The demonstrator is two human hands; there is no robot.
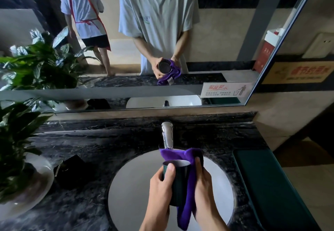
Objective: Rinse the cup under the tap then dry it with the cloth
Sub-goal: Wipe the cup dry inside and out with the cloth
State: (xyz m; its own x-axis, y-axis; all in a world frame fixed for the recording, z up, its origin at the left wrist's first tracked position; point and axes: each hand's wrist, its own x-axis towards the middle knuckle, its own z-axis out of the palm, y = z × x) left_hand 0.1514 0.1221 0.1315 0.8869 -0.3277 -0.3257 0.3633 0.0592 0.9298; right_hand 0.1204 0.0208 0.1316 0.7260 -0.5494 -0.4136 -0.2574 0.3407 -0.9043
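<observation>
A dark green cup (pixel 178 182) with a pale inside is held upright over the white sink (pixel 130 191). My left hand (pixel 160 185) grips its left side, thumb across the front. My right hand (pixel 203 182) presses a purple cloth (pixel 189 191) against the cup's right side. The cloth wraps behind the rim and hangs down below the cup. The chrome tap (pixel 167 135) stands just behind the cup, and no water is seen running from it.
The dark marble counter (pixel 86 146) surrounds the sink. A potted plant (pixel 19 140) in a white pot stands at the left, a small black object (pixel 72 171) beside it. A dark green pad (pixel 267 185) lies at the right. The mirror (pixel 216 41) shows another person walking behind.
</observation>
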